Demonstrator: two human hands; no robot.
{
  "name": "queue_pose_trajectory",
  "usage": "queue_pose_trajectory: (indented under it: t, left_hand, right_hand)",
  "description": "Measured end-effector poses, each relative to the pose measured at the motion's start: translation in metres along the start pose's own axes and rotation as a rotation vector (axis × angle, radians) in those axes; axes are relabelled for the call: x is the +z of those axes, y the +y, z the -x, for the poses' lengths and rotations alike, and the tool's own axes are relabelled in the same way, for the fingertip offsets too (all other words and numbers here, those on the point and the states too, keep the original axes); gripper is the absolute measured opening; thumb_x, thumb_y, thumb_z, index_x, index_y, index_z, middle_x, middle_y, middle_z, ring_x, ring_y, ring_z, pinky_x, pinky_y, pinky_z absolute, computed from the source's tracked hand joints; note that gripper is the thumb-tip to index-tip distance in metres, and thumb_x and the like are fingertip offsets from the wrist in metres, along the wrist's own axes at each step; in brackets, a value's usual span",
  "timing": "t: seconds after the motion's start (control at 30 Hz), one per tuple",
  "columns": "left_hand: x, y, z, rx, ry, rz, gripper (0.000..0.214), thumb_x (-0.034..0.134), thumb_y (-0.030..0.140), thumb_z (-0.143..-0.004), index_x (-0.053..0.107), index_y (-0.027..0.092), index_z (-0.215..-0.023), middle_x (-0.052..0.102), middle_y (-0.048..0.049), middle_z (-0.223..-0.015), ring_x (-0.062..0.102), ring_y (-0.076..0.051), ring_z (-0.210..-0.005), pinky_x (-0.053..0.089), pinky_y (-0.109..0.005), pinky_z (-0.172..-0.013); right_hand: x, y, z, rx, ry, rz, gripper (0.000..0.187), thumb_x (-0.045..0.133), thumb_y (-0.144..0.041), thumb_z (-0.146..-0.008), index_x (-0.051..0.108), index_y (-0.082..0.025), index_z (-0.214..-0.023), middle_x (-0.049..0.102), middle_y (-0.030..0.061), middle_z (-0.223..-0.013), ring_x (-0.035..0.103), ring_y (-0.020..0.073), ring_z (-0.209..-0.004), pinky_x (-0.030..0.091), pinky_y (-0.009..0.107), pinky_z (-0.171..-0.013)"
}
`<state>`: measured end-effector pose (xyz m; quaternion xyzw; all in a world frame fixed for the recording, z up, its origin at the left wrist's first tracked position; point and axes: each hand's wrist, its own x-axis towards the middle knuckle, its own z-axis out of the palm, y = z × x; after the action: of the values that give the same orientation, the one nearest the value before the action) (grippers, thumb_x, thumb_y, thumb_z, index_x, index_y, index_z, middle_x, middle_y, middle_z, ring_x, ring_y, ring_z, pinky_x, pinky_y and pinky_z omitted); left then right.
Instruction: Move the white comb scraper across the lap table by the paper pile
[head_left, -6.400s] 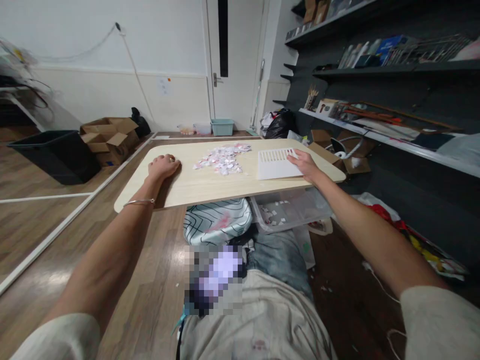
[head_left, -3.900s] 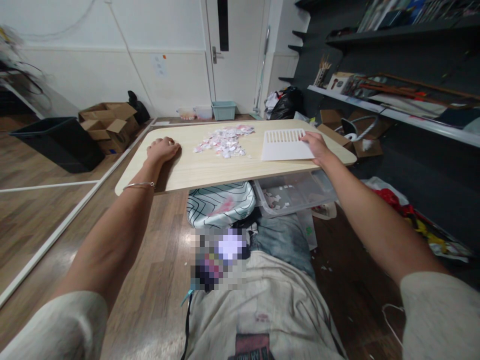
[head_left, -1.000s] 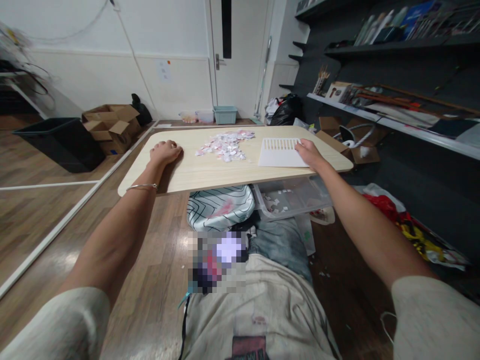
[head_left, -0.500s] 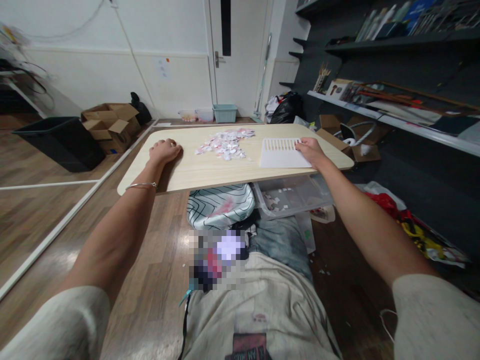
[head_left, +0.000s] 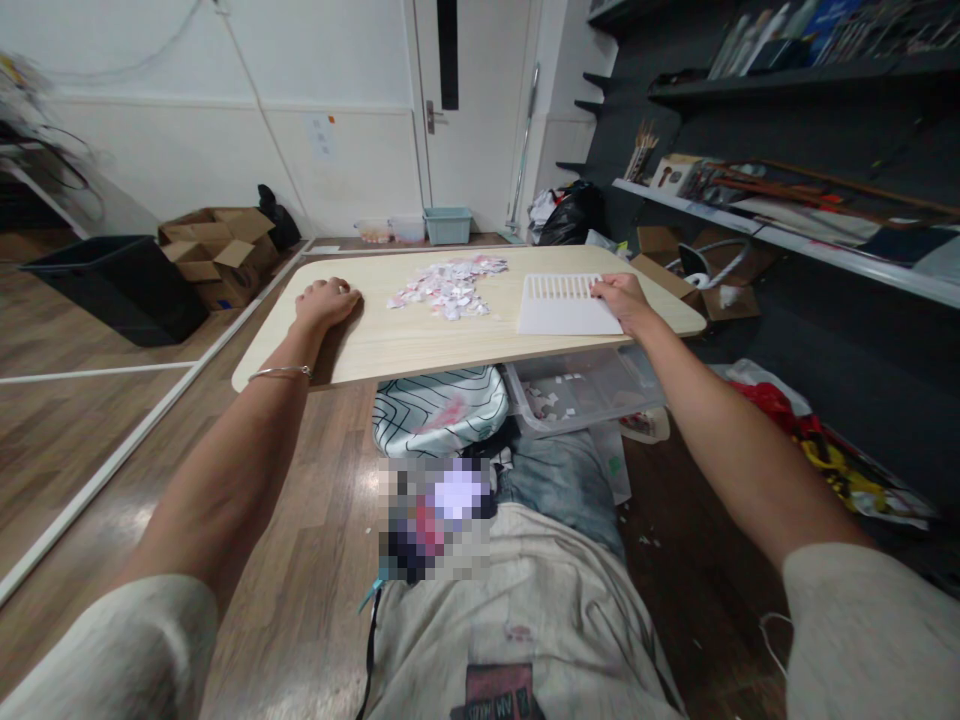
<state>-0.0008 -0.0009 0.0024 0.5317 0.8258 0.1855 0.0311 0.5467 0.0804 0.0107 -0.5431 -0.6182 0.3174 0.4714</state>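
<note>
While both arms are stretched out over the light wooden surface [head_left: 420, 345], the right hand [head_left: 621, 300] is laid flat, fingers spread, on the right edge of a white slotted plastic card [head_left: 564, 304], which lies flat near the surface's right end. Nothing is gripped there, just pressed down. The left hand [head_left: 324, 303] is rested on the surface's left side, fingers loosely curled, nothing held; a thin bracelet [head_left: 281, 373] is worn on that wrist. A heap of small white and pink paper scraps [head_left: 447, 284] is spread between the two hands, apart from both. Underneath, a clear plastic bin [head_left: 581, 390] with a few scraps can be seen beside a patterned cushion [head_left: 439, 410].
</note>
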Motion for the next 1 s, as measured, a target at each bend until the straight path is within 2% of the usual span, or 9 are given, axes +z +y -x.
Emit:
queue_pose_trajectory:
  t: [0.07, 0.23, 0.37, 0.6, 0.87, 1.0]
  left_hand:
    - [-0.0003, 0.0003, 0.0000, 0.001, -0.003, 0.004, 0.085, 0.059, 0.060, -0.095, 0.073, 0.020, -0.169, 0.067, -0.0291, -0.175, 0.054, -0.056, -0.168, 0.046, -0.074, -0.139]
    - [-0.0006, 0.0008, 0.0001, -0.012, -0.003, -0.006, 0.084, 0.056, 0.062, -0.098, 0.074, 0.020, -0.168, 0.067, -0.0283, -0.175, 0.053, -0.054, -0.170, 0.044, -0.069, -0.141]
    - [-0.0002, 0.0004, -0.0006, -0.012, -0.006, 0.002, 0.086, 0.053, 0.059, -0.097, 0.074, 0.017, -0.169, 0.066, -0.0298, -0.176, 0.053, -0.053, -0.170, 0.042, -0.069, -0.143]
    - [-0.0006, 0.0015, -0.0001, -0.014, -0.005, 0.001, 0.085, 0.054, 0.061, -0.099, 0.074, 0.017, -0.169, 0.066, -0.0296, -0.176, 0.053, -0.054, -0.170, 0.042, -0.070, -0.142]
    - [-0.0013, 0.0024, 0.0011, -0.008, 0.006, 0.002, 0.090, 0.062, 0.067, -0.093, 0.074, 0.019, -0.169, 0.068, -0.0303, -0.173, 0.054, -0.058, -0.168, 0.045, -0.073, -0.139]
    - [-0.0005, 0.0012, -0.0006, -0.012, -0.004, -0.002, 0.085, 0.056, 0.063, -0.098, 0.074, 0.019, -0.168, 0.067, -0.0291, -0.175, 0.053, -0.055, -0.170, 0.043, -0.072, -0.141]
  right_hand:
    - [-0.0006, -0.0008, 0.0008, -0.021, 0.008, 0.011, 0.027, 0.079, -0.029, -0.062, 0.053, -0.030, -0.068, 0.038, -0.0022, -0.055, 0.039, 0.0177, -0.062, 0.025, 0.030, -0.056]
    - [0.0001, -0.0036, 0.0012, 0.008, -0.059, -0.016, 0.026, 0.081, -0.033, -0.068, 0.056, -0.029, -0.074, 0.053, 0.0008, -0.061, 0.048, 0.0193, -0.063, 0.033, 0.031, -0.057]
    - [0.0004, -0.0018, -0.0004, 0.002, -0.054, -0.029, 0.028, 0.082, -0.036, -0.072, 0.055, -0.030, -0.080, 0.053, 0.0004, -0.064, 0.050, 0.0215, -0.067, 0.038, 0.032, -0.059]
    - [0.0013, -0.0008, 0.0007, 0.010, -0.070, -0.049, 0.029, 0.082, -0.037, -0.081, 0.054, -0.031, -0.088, 0.056, 0.0002, -0.071, 0.050, 0.0226, -0.070, 0.045, 0.034, -0.063]
    - [0.0038, -0.0015, -0.0019, 0.065, -0.044, -0.072, 0.029, 0.083, -0.028, -0.077, 0.057, -0.030, -0.089, 0.060, 0.0005, -0.075, 0.054, 0.0235, -0.073, 0.046, 0.035, -0.069]
    - [0.0045, -0.0010, -0.0029, 0.062, -0.046, -0.076, 0.028, 0.082, -0.026, -0.076, 0.057, -0.029, -0.088, 0.060, 0.0005, -0.075, 0.054, 0.0220, -0.072, 0.044, 0.034, -0.068]
